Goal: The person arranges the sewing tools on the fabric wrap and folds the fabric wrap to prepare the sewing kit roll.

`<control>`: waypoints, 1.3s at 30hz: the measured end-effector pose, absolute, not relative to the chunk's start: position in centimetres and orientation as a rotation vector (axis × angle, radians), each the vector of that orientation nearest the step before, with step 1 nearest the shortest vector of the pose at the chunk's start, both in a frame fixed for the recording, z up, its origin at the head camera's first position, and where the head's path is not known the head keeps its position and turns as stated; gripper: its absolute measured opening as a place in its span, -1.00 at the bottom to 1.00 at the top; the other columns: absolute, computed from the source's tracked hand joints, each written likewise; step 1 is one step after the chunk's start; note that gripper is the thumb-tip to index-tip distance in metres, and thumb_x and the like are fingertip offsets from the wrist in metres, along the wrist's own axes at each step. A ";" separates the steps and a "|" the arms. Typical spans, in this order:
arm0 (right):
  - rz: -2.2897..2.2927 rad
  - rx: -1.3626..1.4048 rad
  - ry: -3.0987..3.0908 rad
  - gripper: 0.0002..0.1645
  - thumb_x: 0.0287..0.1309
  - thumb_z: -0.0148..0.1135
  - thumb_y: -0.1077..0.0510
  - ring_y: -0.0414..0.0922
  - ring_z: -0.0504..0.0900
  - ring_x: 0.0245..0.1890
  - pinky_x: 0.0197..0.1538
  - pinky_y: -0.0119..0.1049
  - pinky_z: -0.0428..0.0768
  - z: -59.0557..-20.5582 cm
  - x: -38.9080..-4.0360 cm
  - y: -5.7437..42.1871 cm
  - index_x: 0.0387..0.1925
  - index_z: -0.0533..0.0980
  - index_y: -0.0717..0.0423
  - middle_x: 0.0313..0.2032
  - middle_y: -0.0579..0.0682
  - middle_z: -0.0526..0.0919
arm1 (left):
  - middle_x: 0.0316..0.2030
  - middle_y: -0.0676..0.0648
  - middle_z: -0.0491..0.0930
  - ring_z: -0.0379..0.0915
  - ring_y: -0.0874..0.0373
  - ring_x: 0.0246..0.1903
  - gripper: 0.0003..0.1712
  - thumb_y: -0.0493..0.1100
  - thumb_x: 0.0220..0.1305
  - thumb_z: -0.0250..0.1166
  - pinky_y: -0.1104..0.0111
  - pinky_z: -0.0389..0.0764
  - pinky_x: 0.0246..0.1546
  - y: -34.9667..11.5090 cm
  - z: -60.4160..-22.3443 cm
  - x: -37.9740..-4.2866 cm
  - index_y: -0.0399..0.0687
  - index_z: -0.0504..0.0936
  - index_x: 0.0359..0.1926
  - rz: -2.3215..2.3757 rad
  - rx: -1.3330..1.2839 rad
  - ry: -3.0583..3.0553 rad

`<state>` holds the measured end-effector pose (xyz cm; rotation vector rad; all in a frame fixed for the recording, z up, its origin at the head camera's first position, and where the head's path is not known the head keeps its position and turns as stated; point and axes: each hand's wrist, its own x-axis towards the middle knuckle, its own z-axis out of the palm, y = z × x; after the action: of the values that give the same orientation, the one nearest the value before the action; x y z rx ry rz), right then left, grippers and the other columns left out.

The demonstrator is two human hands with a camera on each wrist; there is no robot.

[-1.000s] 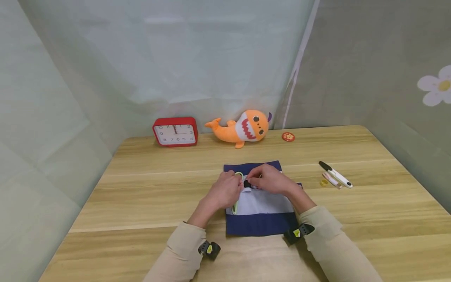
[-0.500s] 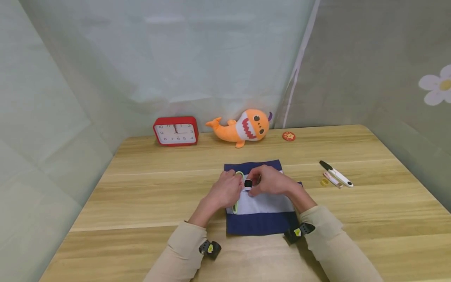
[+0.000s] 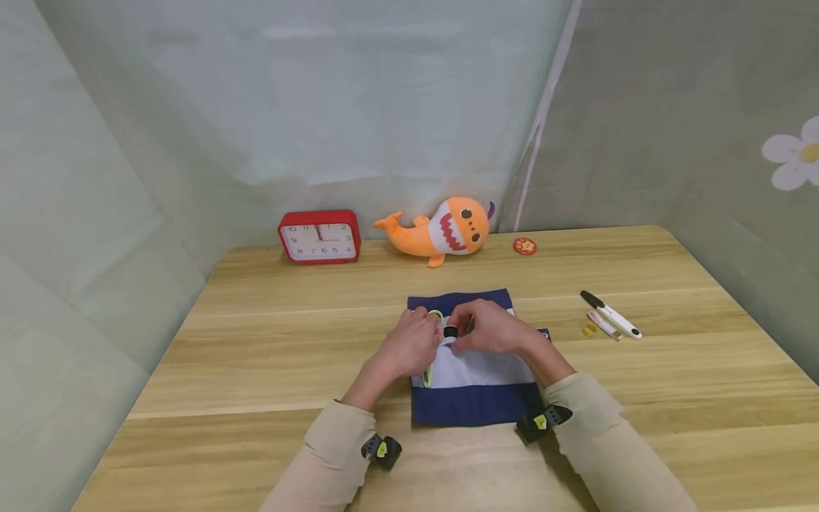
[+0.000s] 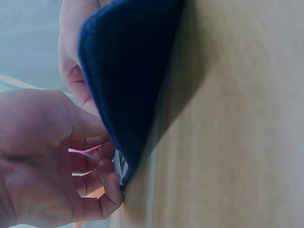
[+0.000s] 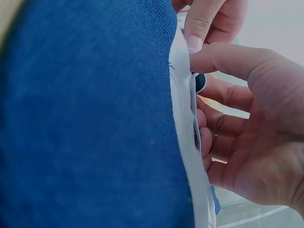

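A navy-and-white cloth [image 3: 476,407] lies under both hands in the head view. At its upper middle, my right hand [image 3: 489,327] holds a small spool of black thread [image 3: 451,332] between thumb and fingers. The spool's dark end [image 5: 201,83] shows among the fingers in the right wrist view. My left hand [image 3: 414,343] has curled fingers that pinch the white part of the cloth just left of the spool; its fingertips are partly hidden. Under that hand runs a narrow light-green item [image 3: 427,375] with a rounded loop at the top, its middle covered.
On the right of the table lie a black-and-white pen-shaped tool [image 3: 611,314], a small pale pink item [image 3: 604,325] and a yellow ring [image 3: 589,330]. Along the back stand a red clock [image 3: 320,237], an orange plush shark [image 3: 438,231] and a red round disc [image 3: 525,246].
My right fingers have shifted from the spool's top to its right side, with the thumb lower, so more of the spool shows. My left hand stays in place.
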<state>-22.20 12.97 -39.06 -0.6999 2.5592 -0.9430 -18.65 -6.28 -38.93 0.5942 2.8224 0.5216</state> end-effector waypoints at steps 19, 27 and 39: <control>-0.956 -0.575 2.560 -0.74 0.13 0.56 0.11 -0.12 0.55 -0.33 -0.24 -0.28 0.47 -39.0 -22.0 13.0 -0.18 0.68 0.09 -0.35 -0.04 0.65 | -0.08 -0.13 0.59 0.36 -0.08 0.03 -0.68 -0.13 0.30 0.50 0.11 0.45 0.11 -6.8 -38.6 -18.6 -0.14 0.69 0.01 0.648 0.581 2.768; -0.993 -0.553 2.549 -0.72 0.13 0.57 0.06 -0.13 0.55 -0.33 -0.26 -0.28 0.49 -38.9 -21.8 12.8 -0.17 0.72 0.09 -0.34 -0.05 0.69 | -0.05 -0.15 0.60 0.38 -0.08 0.04 -0.59 -0.10 0.28 0.52 0.11 0.49 0.11 -6.7 -38.6 -18.6 -0.17 0.69 0.07 0.623 0.573 2.789; -1.001 -0.714 2.471 -0.72 0.07 0.60 0.18 -0.13 0.53 -0.28 -0.20 -0.27 0.49 -39.0 -21.9 13.3 -0.16 0.71 0.08 -0.35 -0.06 0.63 | -0.08 -0.15 0.62 0.40 -0.07 0.02 -0.59 -0.07 0.25 0.54 0.12 0.50 0.11 -6.7 -38.7 -18.7 -0.16 0.70 0.04 0.598 0.589 2.802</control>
<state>-21.93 13.32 -38.97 -0.7135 2.4712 -1.0006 -18.68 -6.70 -38.69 0.5890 2.8015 0.5982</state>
